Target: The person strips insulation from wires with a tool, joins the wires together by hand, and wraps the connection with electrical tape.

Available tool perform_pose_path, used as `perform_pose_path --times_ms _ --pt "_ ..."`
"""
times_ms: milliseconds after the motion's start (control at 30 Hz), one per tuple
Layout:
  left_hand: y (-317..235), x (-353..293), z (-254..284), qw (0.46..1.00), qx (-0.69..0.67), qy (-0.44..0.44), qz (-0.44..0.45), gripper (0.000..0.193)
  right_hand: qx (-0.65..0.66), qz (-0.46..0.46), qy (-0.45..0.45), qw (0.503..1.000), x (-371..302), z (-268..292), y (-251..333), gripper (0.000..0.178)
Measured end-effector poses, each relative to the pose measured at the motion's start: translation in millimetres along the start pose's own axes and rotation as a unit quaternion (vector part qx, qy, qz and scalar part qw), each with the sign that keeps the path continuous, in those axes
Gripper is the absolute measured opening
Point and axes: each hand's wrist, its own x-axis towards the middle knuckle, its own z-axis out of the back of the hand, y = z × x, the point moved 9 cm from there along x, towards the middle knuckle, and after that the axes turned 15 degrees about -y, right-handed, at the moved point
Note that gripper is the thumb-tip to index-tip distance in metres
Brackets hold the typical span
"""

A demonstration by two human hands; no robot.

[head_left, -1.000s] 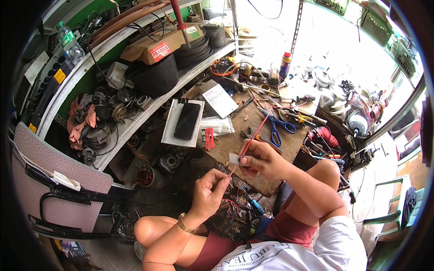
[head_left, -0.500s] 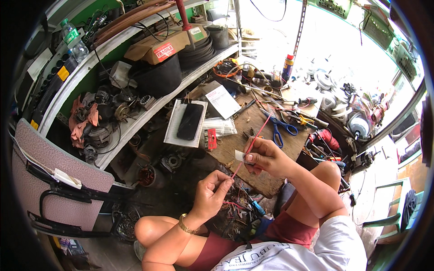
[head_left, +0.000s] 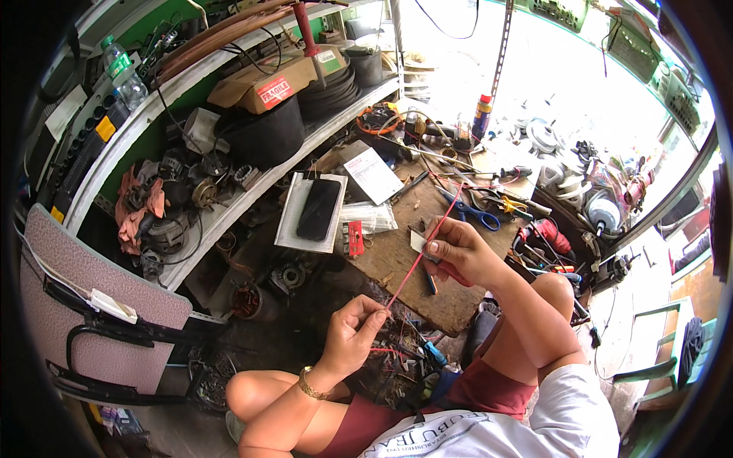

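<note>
A thin red wire (head_left: 408,278) runs taut and slanting between my two hands above the wooden work board. My left hand (head_left: 353,334), with a gold watch on its wrist, pinches the wire's lower end between thumb and fingertips. Farther up, my right hand (head_left: 460,250) is closed around the wire, pressing a small whitish flat piece (head_left: 418,241) against it. Whether that piece is paper or something stiffer I cannot tell. Beyond the right hand lie blue-handled scissors (head_left: 484,219), partly covered by it. A dark slender thing (head_left: 432,282) shows just below that hand.
On the wooden board (head_left: 397,267) lie a red card (head_left: 353,238), a white paper (head_left: 372,174) and several tools. A black phone (head_left: 318,209) rests on a white pad. Shelves with motor parts stand left; wire scraps (head_left: 405,351) litter the floor between my knees.
My right hand has shifted up and away along the red wire, covering part of the scissors. The left hand has dropped slightly, so more wire shows between the hands.
</note>
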Motion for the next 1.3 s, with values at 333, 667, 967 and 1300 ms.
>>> perform_pose_path --times_ms 333,667,967,1300 --pt "9.6 -6.4 2.6 0.998 -0.022 0.014 0.055 0.01 -0.026 0.012 -0.013 0.999 2.2 8.1 7.3 0.022" --pt "41.5 -20.8 14.5 0.994 -0.047 -0.031 0.096 0.011 0.041 0.082 -0.172 0.981 17.3 109.4 52.8 0.017" --pt "33.5 -8.7 11.1 0.995 -0.076 -0.049 0.049 0.009 0.083 -0.183 0.15 0.968 -15.9 -2.0 -49.5 0.045" --pt "41.7 -13.1 -4.2 0.99 -0.099 0.057 0.085 0.013 0.074 -0.102 0.034 0.991 4.9 -3.3 -15.0 0.029"
